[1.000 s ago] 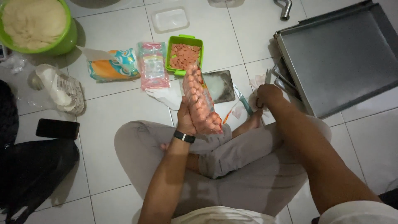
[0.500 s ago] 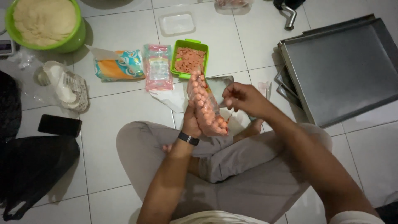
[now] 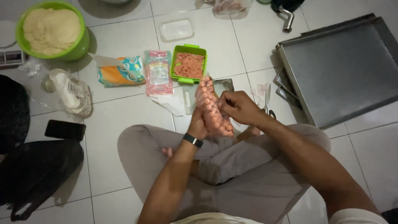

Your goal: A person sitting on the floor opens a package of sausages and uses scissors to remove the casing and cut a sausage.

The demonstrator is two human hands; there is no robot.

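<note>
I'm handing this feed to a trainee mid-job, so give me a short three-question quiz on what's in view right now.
1. True or false: the left hand holds the pack of sausages upright from below.
2. What is the right hand doing? A) lifting the metal baking tray B) pinching the side of the sausage pack with its fingers C) holding the scissors
3. What fills the small green container on the floor?

Key
1. True.
2. B. The tray and the scissors lie untouched on the tiles.
3. Pinkish sliced sausage pieces, as far as the view shows.
</note>
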